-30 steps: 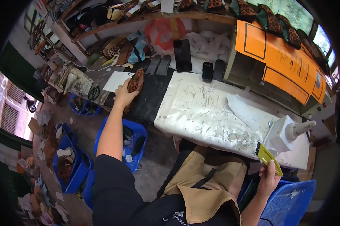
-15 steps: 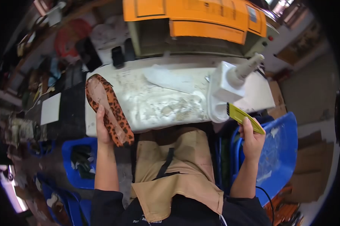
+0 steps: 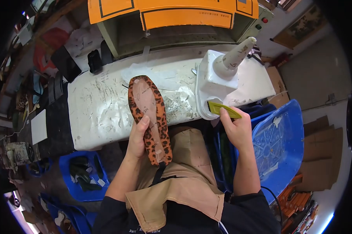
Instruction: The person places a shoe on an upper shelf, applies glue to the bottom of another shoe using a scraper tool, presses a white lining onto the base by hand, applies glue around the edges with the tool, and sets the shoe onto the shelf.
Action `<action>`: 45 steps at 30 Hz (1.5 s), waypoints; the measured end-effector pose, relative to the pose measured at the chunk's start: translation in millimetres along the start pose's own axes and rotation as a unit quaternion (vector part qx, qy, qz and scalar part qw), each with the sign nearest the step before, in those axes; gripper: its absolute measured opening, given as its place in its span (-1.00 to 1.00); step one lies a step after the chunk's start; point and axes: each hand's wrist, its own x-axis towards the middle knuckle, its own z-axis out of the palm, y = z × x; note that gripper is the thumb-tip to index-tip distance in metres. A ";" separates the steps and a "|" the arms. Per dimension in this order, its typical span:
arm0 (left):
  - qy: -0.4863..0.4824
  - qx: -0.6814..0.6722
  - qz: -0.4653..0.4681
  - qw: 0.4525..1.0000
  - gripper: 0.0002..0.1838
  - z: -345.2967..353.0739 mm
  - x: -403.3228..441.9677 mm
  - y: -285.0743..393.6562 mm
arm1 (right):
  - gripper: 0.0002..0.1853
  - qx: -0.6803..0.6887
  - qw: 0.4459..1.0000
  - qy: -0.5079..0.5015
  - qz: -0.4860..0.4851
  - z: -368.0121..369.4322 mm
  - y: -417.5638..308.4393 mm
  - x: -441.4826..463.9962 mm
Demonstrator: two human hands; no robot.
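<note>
A leopard-print shoe upper [image 3: 150, 117] with its pale underside facing up is in my left hand [image 3: 138, 134], thumb on the underside and fingers wrapped behind it, held above the front edge of the white-covered bench [image 3: 101, 101]. My right hand [image 3: 237, 126] is closed on a yellow-green brush [image 3: 227, 110]. The brush's dark bristle end is over the round opening of a white container [image 3: 210, 107], whose box-shaped body and grey-white cone [image 3: 234, 58] rise behind it. Whether the bristles touch anything inside cannot be made out.
An orange-covered metal machine [image 3: 187, 17] stands at the back of the bench. A black phone [image 3: 65, 63] and a small dark object [image 3: 94, 61] are at the back left. Blue baskets stand at the right [image 3: 277, 152] and left [image 3: 72, 183]; a white sheet [image 3: 39, 126] lies far left.
The view has turned right. My left hand has brought the shoe upper from the bench's left side to in front of me, underside up. The brush has moved over the white container's opening.
</note>
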 end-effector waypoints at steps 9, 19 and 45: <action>-0.017 0.005 -0.001 1.000 -0.46 -0.6 0.8 3.3 | -0.75 0.003 0.999 -0.032 -0.012 8.1 9.2 6.4; -0.024 0.060 0.000 0.998 -0.41 -9.4 3.6 -0.2 | -0.76 0.412 0.874 -0.039 0.255 -2.8 26.2 9.5; -0.193 0.079 -0.018 0.978 -0.24 16.0 -7.4 28.1 | -0.90 -0.039 0.938 -0.139 -0.314 26.1 -68.8 -0.2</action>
